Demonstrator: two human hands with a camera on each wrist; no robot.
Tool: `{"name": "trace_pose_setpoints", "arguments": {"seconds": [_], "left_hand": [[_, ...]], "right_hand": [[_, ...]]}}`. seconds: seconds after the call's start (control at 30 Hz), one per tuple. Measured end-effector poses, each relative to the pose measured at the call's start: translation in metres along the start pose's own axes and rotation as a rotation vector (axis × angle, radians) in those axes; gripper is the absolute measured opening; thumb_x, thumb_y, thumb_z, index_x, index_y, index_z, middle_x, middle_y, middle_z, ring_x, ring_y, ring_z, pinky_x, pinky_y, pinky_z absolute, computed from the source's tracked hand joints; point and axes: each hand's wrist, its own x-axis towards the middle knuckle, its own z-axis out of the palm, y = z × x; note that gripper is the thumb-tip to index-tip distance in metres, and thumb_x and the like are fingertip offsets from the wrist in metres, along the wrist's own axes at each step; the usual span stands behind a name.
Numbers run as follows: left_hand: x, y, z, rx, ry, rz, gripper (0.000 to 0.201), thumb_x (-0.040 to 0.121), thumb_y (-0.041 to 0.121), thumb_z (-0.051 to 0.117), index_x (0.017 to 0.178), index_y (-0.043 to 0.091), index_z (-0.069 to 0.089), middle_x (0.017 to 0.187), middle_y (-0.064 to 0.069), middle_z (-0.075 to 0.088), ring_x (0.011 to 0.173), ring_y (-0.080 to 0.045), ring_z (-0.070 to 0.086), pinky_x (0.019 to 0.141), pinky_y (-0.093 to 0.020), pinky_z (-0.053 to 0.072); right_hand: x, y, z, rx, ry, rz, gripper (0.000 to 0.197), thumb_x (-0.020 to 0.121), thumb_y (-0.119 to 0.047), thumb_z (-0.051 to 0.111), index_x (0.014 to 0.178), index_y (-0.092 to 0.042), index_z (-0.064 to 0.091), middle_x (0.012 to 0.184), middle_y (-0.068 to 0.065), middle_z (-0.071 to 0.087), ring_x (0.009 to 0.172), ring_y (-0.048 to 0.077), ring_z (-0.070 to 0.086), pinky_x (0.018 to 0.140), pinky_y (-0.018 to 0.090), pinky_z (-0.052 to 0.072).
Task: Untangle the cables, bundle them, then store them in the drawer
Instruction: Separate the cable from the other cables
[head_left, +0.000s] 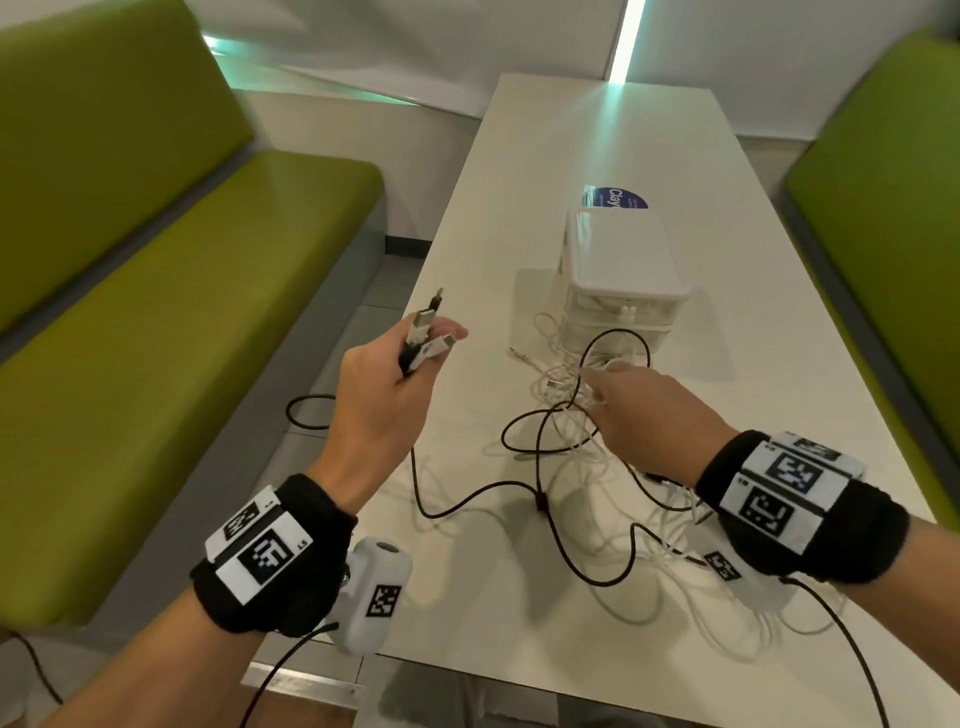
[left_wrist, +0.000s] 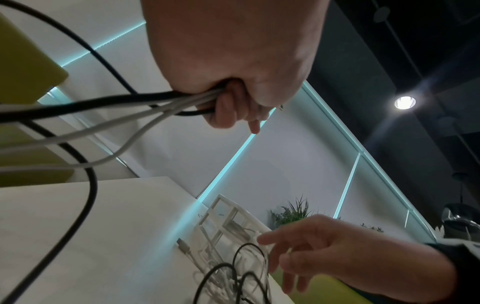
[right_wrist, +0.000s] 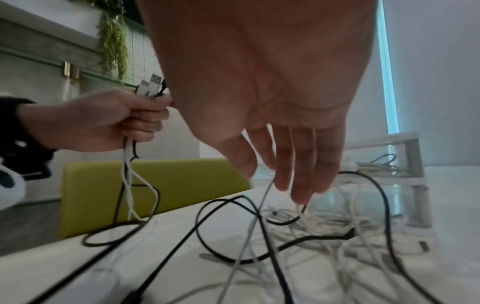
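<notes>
A tangle of black and white cables (head_left: 563, 415) lies on the white table (head_left: 597, 145), in front of a small white drawer unit (head_left: 618, 270) that holds some coiled cable. My left hand (head_left: 431, 348) is raised over the table's left edge and grips a bunch of cable ends (head_left: 423, 319), their USB plugs sticking up above the fist. From this fist (left_wrist: 233, 102) black and white strands trail down to the table. My right hand (head_left: 602, 384) reaches into the tangle beside the drawers. Its fingers (right_wrist: 298, 181) are nearly straight and touch a white strand and a black loop.
Green benches stand on the left (head_left: 182, 312) and on the right (head_left: 893, 208) of the table. A round blue sticker (head_left: 615, 197) sits behind the drawer unit. One black loop (head_left: 306, 410) hangs past the table's left edge. Loose strands spread toward the near right corner.
</notes>
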Motion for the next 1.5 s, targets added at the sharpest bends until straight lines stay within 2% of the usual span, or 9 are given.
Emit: {"name": "trace_pose_setpoints", "arguments": {"seconds": [0.3, 0.5, 0.63, 0.73, 0.97, 1.13, 1.23, 1.4, 1.5], "left_hand": [[-0.005, 0.0, -0.003, -0.251, -0.054, -0.102, 0.032, 0.098, 0.038, 0.047, 0.097, 0.023, 0.074, 0.053, 0.004, 0.025, 0.048, -0.014, 0.021, 0.047, -0.026, 0.019], [-0.016, 0.015, 0.003, -0.591, -0.225, -0.178, 0.04, 0.094, 0.035, 0.044, 0.069, 0.019, 0.071, 0.053, -0.002, 0.02, 0.045, -0.015, 0.016, 0.041, -0.026, 0.016], [-0.014, 0.015, -0.004, -0.618, -0.223, -0.122, 0.038, 0.094, 0.038, 0.048, 0.077, 0.009, 0.067, 0.051, 0.0, 0.022, 0.042, -0.009, 0.021, 0.04, -0.021, 0.021], [-0.007, 0.013, -0.014, -0.609, -0.159, -0.113, 0.039, 0.097, 0.034, 0.042, 0.077, 0.01, 0.067, 0.054, -0.01, 0.017, 0.042, -0.012, 0.018, 0.041, -0.023, 0.02], [0.0, 0.001, -0.028, -0.303, -0.189, -0.142, 0.04, 0.101, 0.029, 0.043, 0.078, 0.012, 0.071, 0.052, 0.006, 0.033, 0.042, -0.008, 0.025, 0.041, -0.017, 0.021], [-0.019, -0.009, 0.001, 0.099, -0.488, -0.073, 0.024, 0.096, 0.031, 0.053, 0.099, 0.018, 0.073, 0.087, 0.019, 0.071, 0.083, 0.009, 0.063, 0.073, -0.015, 0.047], [-0.021, -0.011, 0.01, 0.426, -0.63, -0.055, 0.024, 0.096, 0.035, 0.051, 0.078, 0.027, 0.064, 0.064, 0.013, 0.062, 0.063, -0.003, 0.056, 0.057, -0.02, 0.038], [0.005, -0.007, -0.02, 0.398, -0.307, -0.105, 0.027, 0.095, 0.01, 0.053, 0.073, 0.019, 0.065, 0.073, 0.032, 0.06, 0.039, -0.001, 0.049, 0.039, -0.011, 0.032], [0.017, -0.017, -0.039, 0.594, -0.155, -0.122, 0.024, 0.095, 0.011, 0.051, 0.08, 0.018, 0.068, 0.075, 0.007, 0.064, 0.05, -0.004, 0.052, 0.046, -0.022, 0.037]], "right_hand": [[-0.017, -0.043, 0.016, 0.249, -0.016, -0.285, 0.036, 0.094, -0.043, 0.053, 0.12, -0.02, 0.062, 0.11, -0.004, 0.066, 0.098, 0.014, 0.062, 0.086, 0.031, 0.05], [-0.009, -0.079, 0.016, 0.589, -0.048, -0.399, 0.077, 0.089, -0.033, 0.065, 0.148, -0.045, 0.016, 0.138, -0.006, 0.052, 0.116, 0.011, 0.056, 0.094, 0.027, 0.047], [-0.003, -0.093, 0.011, 0.84, -0.094, -0.368, 0.024, 0.092, -0.025, 0.063, 0.117, -0.023, 0.065, 0.115, -0.009, 0.069, 0.106, 0.006, 0.062, 0.095, 0.028, 0.049], [-0.002, -0.088, 0.014, 0.77, -0.043, -0.341, 0.013, 0.093, -0.026, 0.062, 0.095, -0.017, 0.071, 0.097, -0.006, 0.073, 0.092, 0.006, 0.066, 0.089, 0.031, 0.052], [-0.017, -0.059, 0.039, 0.035, -0.375, -0.336, 0.031, 0.09, -0.04, 0.06, 0.112, -0.019, 0.061, 0.105, 0.003, 0.067, 0.099, 0.024, 0.06, 0.077, 0.029, 0.044], [-0.011, -0.051, 0.03, 0.569, -0.191, -0.2, 0.017, 0.097, -0.019, 0.05, 0.085, -0.022, 0.062, 0.064, -0.007, 0.058, 0.062, 0.02, 0.067, 0.06, 0.026, 0.046], [-0.009, -0.04, 0.013, 0.835, -0.142, -0.143, 0.023, 0.099, -0.025, 0.05, 0.08, -0.018, 0.059, 0.044, -0.004, 0.046, 0.033, 0.023, 0.05, 0.04, 0.024, 0.036], [-0.01, -0.011, -0.006, 0.865, -0.22, -0.15, 0.036, 0.099, -0.039, 0.048, 0.079, -0.013, 0.065, 0.048, -0.005, 0.036, 0.039, 0.016, 0.031, 0.039, 0.02, 0.03], [-0.01, 0.0, -0.012, 0.682, -0.095, -0.259, 0.036, 0.098, -0.04, 0.048, 0.073, -0.021, 0.066, 0.054, 0.0, 0.04, 0.046, 0.012, 0.037, 0.048, 0.021, 0.033]]}}
